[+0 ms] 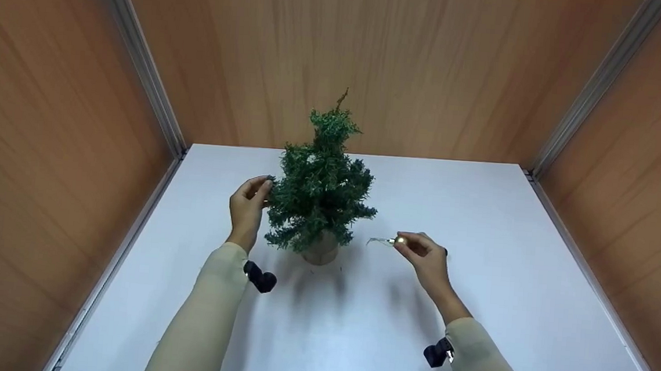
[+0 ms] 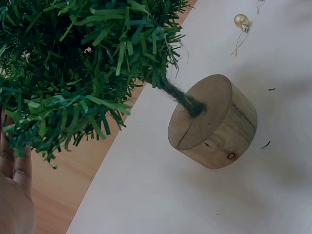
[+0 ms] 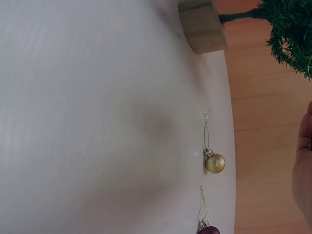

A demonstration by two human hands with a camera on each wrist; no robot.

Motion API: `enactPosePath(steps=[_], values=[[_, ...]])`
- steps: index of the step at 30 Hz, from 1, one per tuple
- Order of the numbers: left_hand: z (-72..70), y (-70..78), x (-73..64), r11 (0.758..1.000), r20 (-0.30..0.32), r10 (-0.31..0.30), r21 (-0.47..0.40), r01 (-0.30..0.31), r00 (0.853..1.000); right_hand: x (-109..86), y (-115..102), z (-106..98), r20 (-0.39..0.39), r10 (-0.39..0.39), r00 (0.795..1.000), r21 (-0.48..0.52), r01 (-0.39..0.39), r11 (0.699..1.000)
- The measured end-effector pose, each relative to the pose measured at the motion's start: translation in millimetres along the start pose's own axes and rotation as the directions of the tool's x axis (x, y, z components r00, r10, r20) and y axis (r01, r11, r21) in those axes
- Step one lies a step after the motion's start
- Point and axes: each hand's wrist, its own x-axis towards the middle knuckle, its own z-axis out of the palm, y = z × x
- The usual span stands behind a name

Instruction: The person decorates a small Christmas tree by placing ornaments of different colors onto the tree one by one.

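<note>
A small artificial Christmas tree (image 1: 321, 190) stands upright on a round wooden base (image 2: 214, 122). My left hand (image 1: 247, 209) is at the tree's left side, its thumb and forefinger closed on a branch tip; foliage covers the fingertips in the left wrist view. Right of the base, my right hand (image 1: 425, 259) holds a gold bauble (image 1: 400, 240) between thumb and fingertips. A thin string (image 1: 379, 241) points from there toward the tree. On the table, another gold bauble (image 3: 215, 163) lies beside a dark red bauble (image 3: 209, 230), both with string loops.
The white table (image 1: 331, 337) carries a few tiny dark bits (image 2: 265, 145) near the base. Wooden panels (image 1: 431, 70) rise at the back and both sides, with grey metal strips (image 1: 142, 50) at the corners.
</note>
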Motion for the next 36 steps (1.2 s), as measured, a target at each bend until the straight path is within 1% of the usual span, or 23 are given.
enactPosePath(steps=[5, 11, 13, 17, 21, 24, 30, 35, 36], values=[[0.0, 1.3, -0.6, 1.000, 0.002, -0.009, -0.008, 0.009, 1.000, -1.9, -4.6, -0.3, 0.007, -0.031, 1.000, -0.010, 0.031, 0.999], [-0.7, 13.8, -6.5, 0.999, 0.013, -0.033, -0.041, 0.033, 0.999, -2.0, -12.0, 0.1, 0.010, -0.045, 0.999, -0.006, 0.045, 0.999], [-0.6, 15.7, -7.4, 0.998, 0.012, -0.041, -0.046, 0.042, 0.999, -1.8, -14.1, 0.3, 0.013, -0.055, 0.998, -0.008, 0.055, 0.998], [-0.1, 9.9, -4.6, 0.998, 0.006, -0.047, -0.043, 0.047, 0.999, -1.7, -17.8, 0.1, 0.013, -0.055, 0.998, -0.003, 0.055, 0.998], [1.1, 0.9, -1.1, 0.999, -0.004, -0.032, -0.013, 0.032, 0.999, -1.7, -22.4, 0.5, 0.010, -0.039, 0.999, 0.012, 0.039, 0.999], [1.7, -2.6, -0.3, 1.000, -0.012, -0.019, -0.004, 0.019, 1.000, -2.2, -26.2, 1.3, 0.018, -0.053, 0.998, 0.018, 0.053, 0.998], [1.4, -4.4, -0.2, 1.000, -0.019, -0.008, -0.031, 0.008, 1.000, -3.0, -33.9, 3.3, 0.029, -0.113, 0.993, 0.051, 0.112, 0.992], [1.0, -4.0, -0.3, 0.999, -0.015, -0.006, -0.035, 0.006, 1.000, -2.7, -40.1, 4.8, 0.031, -0.149, 0.988, 0.064, 0.147, 0.987], [1.0, -0.4, -2.0, 0.999, -0.011, -0.007, -0.038, 0.007, 1.000, -2.9, -41.4, 5.1, 0.032, -0.151, 0.988, 0.062, 0.149, 0.987]])
